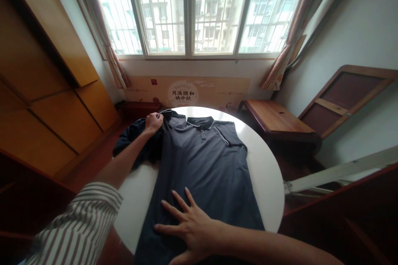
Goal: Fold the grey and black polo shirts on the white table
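The left hand (154, 122) pinches the white-trimmed edge of a sleeve between thumb and fingers, at the far left part of the surface (270, 190). The right hand (195, 223) holds nothing; it lies palm down with the fingers spread, resting on the lower front of the garment, near the surface's near edge.

Both hands are on one dark polo shirt (202, 165), which lies front up across the middle of the round white surface. Its long axis runs from the far edge toward the near edge, with the collar (200, 122) at the far end and the body widening toward the person; the hem is out of view. The gripped sleeve is on the shirt's left side as the person sees it, so the left hand is nearer the collar and the right hand nearer the hem. Another line of white trim lies on the shirt by the opposite shoulder, well apart from both hands.

Just beside the left hand, a crumpled dark cloth (135, 140) lies at the surface's left edge. Beyond the far right edge stands a low wooden bench (276, 116).
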Motion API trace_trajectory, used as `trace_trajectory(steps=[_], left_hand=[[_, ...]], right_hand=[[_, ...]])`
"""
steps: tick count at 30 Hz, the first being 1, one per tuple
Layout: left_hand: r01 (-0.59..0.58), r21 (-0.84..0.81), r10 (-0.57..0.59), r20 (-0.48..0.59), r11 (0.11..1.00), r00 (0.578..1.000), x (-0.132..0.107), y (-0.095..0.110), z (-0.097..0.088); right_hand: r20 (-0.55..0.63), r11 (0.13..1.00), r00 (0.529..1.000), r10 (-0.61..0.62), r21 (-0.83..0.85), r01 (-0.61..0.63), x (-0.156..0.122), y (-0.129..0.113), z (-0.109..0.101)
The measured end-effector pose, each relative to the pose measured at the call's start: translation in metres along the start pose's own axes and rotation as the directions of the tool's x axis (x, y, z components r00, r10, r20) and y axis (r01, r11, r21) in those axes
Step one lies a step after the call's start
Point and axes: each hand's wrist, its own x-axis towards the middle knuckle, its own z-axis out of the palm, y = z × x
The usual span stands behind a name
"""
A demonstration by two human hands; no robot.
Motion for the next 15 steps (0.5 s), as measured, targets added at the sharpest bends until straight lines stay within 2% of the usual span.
trace_trajectory(steps=[2, 3, 5, 7, 8, 10, 12, 15], left_hand=[[-0.166, 0.119, 0.174, -0.059, 0.979, 0.983, -0.026, 0.008, 0.012], [-0.266, 0.194, 0.275, -0.023, 0.944, 0.961, -0.041, 0.012, 0.019], [-0.43, 0.323, 0.395, 0.17, 0.843, 0.903, -0.07, 0.018, 0.035], [-0.495, 0.391, 0.366, 0.361, 0.776, 0.858, -0.091, 0.021, 0.047], [-0.506, 0.414, 0.337, 0.416, 0.757, 0.845, -0.097, 0.022, 0.051], [-0.512, 0.43, 0.303, 0.466, 0.744, 0.831, -0.098, 0.024, 0.054], [-0.504, 0.408, 0.285, 0.487, 0.761, 0.825, -0.09, 0.027, 0.053], [-0.463, 0.376, 0.312, 0.397, 0.803, 0.863, -0.064, 0.032, 0.051]], right_hand=[[-0.003, 1.0, 1.0, -0.002, -0.005, 0.002, 0.0, 0.0, 0.0], [-0.004, 1.0, 1.0, -0.004, -0.012, 0.004, 0.001, 0.0, 0.0], [-0.008, 1.0, 1.0, -0.007, -0.027, 0.007, 0.001, -0.001, 0.001], [-0.013, 1.0, 1.0, -0.007, -0.03, 0.006, 0.001, 0.0, 0.002], [-0.012, 1.0, 1.0, -0.005, -0.025, 0.005, 0.001, 0.0, 0.002], [-0.01, 1.0, 1.0, -0.003, -0.015, 0.002, 0.001, 0.001, 0.002], [-0.007, 1.0, 1.0, -0.003, -0.009, 0.003, 0.001, 0.002, 0.002], [-0.006, 1.0, 1.0, 0.001, 0.004, -0.001, -0.001, -0.001, 0.002]])
